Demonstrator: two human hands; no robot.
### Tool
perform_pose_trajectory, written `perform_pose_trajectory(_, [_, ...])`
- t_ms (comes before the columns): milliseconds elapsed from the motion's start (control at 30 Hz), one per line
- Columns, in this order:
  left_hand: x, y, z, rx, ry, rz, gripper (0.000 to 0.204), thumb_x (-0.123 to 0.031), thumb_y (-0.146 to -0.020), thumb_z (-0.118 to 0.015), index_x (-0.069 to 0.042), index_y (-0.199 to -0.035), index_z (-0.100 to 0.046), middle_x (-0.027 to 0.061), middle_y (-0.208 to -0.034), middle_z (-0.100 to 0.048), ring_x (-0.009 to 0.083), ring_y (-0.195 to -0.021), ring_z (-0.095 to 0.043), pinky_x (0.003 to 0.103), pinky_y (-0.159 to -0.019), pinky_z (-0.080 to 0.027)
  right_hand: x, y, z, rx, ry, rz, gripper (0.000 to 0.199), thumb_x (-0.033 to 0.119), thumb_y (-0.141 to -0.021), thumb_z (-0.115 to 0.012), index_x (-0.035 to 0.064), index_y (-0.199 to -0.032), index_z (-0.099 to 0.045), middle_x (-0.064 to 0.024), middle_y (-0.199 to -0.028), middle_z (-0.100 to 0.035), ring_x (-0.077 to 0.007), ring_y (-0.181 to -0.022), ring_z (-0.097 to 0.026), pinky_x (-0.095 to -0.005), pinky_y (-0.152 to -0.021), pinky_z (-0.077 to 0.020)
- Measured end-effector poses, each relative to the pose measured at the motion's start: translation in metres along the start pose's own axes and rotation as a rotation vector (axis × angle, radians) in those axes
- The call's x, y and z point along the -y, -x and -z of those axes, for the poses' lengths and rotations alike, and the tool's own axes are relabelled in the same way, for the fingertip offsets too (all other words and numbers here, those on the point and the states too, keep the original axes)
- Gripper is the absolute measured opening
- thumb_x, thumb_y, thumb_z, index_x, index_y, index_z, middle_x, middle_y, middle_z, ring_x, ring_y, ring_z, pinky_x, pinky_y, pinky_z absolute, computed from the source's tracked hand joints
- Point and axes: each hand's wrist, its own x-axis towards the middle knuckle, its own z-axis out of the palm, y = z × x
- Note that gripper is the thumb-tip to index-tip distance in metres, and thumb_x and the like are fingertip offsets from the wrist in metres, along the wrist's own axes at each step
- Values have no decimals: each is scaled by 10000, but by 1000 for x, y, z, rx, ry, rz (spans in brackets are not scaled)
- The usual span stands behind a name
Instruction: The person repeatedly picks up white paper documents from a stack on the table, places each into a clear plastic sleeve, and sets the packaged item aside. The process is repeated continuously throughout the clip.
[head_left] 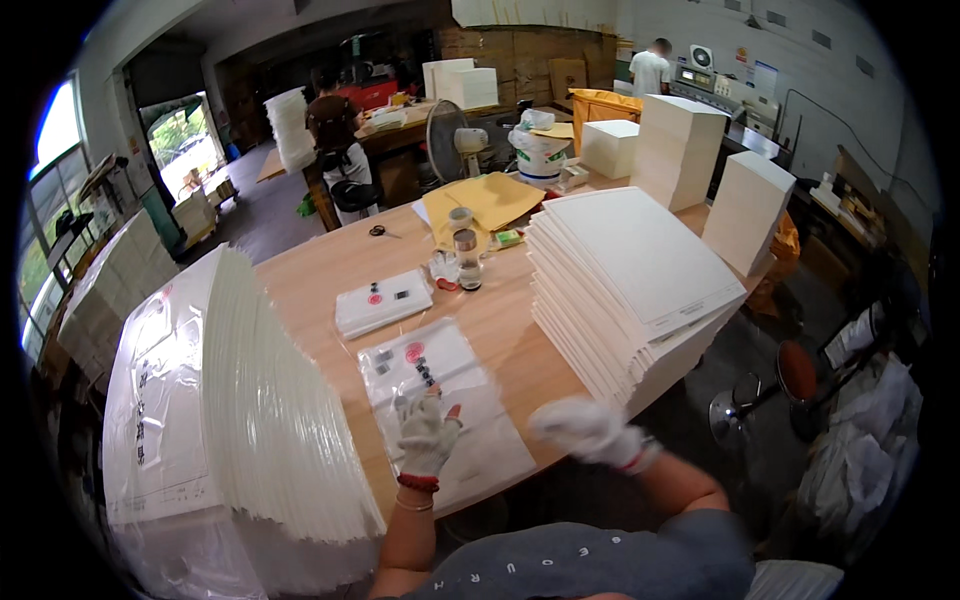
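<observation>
The right hand (590, 432), in a white work glove, is smeared by motion off the near edge of the light wooden desk (320, 270), so whether its fingers are curled or spread cannot be told; it holds nothing that shows. The left hand (427, 435), also gloved, rests palm down with fingers spread on the clear plastic bag holding a flat white sheet (445, 410), which lies at the desk's near edge. The two hands are apart.

Left of that bag a tall fanned stack of white paper sheets under plastic wrap (250, 400) runs off the lower edge. Right of the bag stands a thick pile of large white sheets (630, 280). Beyond the bag lies a small white bagged packet (383, 302), then a clear cylindrical jar (467, 260). Far past the desk a seated person's (335, 130) back shows.
</observation>
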Motion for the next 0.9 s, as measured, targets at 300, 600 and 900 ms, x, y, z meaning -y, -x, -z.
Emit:
perform_pose_trajectory(300, [-64, 7, 31, 137, 599, -3, 435, -52, -745, -666, 6, -1146, -510, 199, -1045, -594, 270, -906, -590, 343, -819, -461, 36, -1, 170, -140, 947, -114, 496, 286, -772, -652, 70, -1188, -488, -178, -997, -590, -354, -895, -581, -408, -756, -480])
perform_pose_trajectory(600, [-164, -10, 31, 840, 1917, 354, 468, -295, -890, -559, -30, -1255, -434, 126, -1098, -577, 218, -1026, -564, 350, -944, -417, 82, 8, 125, -97, 1314, 248, 159, 147, -795, -523, 102, -931, -592, -77, -855, -602, -251, -759, -602, -377, -683, -480])
perform_pose_trajectory(900, [-166, -8, 110, 949, 1382, 532, 508, -12, -815, -464, 52, -1300, -329, 154, -1166, -535, 246, -1054, -542, 359, -953, -414, 93, 80, 142, -286, -15, -522, 225, 188, -930, -454, 27, -1036, -571, -91, -1057, -595, -140, -907, -580, -294, -777, -507])
